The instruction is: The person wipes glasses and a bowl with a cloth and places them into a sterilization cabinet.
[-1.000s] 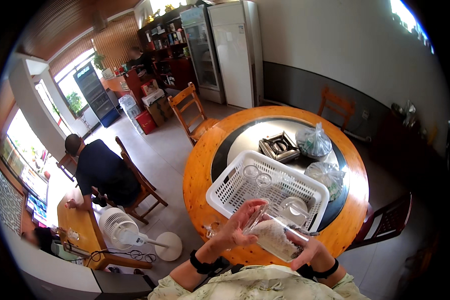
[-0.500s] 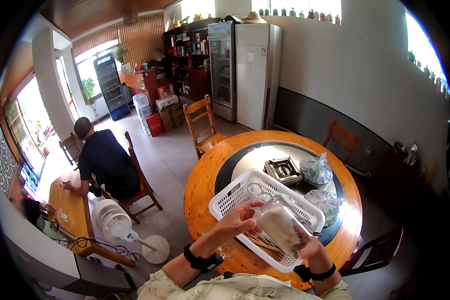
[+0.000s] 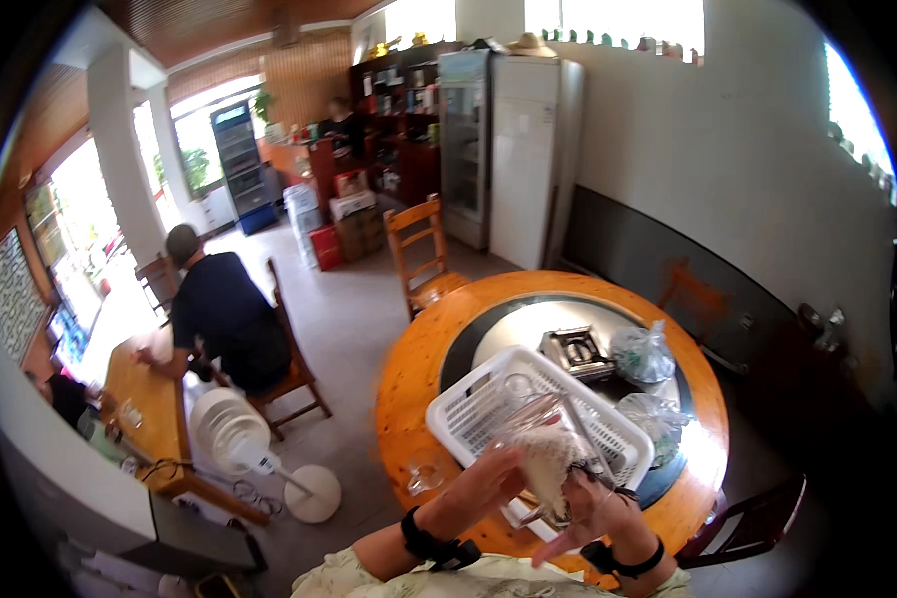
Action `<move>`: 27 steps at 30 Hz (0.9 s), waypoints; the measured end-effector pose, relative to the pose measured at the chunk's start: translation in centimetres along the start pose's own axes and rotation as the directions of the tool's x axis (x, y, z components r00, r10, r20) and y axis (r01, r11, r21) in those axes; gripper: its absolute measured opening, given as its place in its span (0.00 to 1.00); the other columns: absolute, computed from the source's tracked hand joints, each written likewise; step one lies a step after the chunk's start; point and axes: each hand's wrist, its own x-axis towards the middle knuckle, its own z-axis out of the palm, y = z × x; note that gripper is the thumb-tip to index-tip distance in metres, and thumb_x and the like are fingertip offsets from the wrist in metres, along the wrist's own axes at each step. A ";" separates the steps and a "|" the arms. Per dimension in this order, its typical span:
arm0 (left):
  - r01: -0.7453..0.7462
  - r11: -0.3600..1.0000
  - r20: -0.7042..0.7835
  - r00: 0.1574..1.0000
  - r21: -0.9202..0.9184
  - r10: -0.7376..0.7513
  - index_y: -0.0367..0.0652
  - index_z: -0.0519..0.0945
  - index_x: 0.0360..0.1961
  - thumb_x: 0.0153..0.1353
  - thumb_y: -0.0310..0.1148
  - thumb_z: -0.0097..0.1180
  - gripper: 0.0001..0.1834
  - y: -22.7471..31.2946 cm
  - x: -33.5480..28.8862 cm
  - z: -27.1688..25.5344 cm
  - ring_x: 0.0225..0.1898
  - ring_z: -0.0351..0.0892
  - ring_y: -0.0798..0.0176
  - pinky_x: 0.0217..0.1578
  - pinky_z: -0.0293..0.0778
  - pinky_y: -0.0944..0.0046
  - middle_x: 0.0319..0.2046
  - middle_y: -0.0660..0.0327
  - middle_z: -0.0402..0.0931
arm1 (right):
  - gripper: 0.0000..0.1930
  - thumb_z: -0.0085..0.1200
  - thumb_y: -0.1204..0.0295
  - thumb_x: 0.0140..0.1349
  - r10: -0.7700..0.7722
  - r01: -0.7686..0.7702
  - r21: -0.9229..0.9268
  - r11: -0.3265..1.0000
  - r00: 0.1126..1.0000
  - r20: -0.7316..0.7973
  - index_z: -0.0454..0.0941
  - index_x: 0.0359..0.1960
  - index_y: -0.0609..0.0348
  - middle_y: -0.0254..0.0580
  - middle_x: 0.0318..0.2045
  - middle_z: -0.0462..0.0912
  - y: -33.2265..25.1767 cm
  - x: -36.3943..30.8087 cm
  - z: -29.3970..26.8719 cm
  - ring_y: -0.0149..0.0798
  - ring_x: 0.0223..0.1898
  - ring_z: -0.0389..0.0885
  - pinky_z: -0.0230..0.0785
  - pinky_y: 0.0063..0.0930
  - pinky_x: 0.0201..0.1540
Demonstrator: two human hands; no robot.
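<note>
Over the white plastic basket (image 3: 447, 423) both my hands work at a clear, box-like container (image 3: 596, 450), its outline smeared by motion. A whitish, cloth-like piece (image 3: 546, 460) with a dark lower end shows at its near side. My left hand (image 3: 480, 490) is closed at the left, its fingertips on the container's edge beside the pale piece. At the dark end, the fingers of my right hand (image 3: 600, 510) curl in, with the thumb stretched toward me. Inside the basket lies a drinking glass (image 3: 517, 387); the chopsticks are mostly hidden under my hands.
The basket rests on a round wooden table (image 3: 409, 399) with a turntable. A portable gas stove (image 3: 578, 353) and two knotted plastic bags (image 3: 643, 355) stand beyond it. A glass (image 3: 426, 476) is at the left edge. A standing fan (image 3: 231, 429) and a seated person (image 3: 227, 324) are further left.
The container has come lower and tipped, and the pale piece that showed through it now lies at its near side. My left hand has dropped; my right thumb now shows. The view has shifted slightly.
</note>
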 end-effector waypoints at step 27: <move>-0.166 0.930 0.069 0.986 0.328 0.152 0.37 0.61 0.61 0.53 0.48 0.67 0.41 -2.6 1.5 -0.9 0.51 0.70 0.68 0.52 0.68 0.68 0.48 0.62 0.72 | 0.62 0.75 0.44 0.30 0.259 -0.268 0.166 0.949 0.963 0.072 0.56 0.63 0.71 0.56 0.57 0.67 2.0 -7.6 0.8 0.46 0.57 0.70 0.63 0.40 0.59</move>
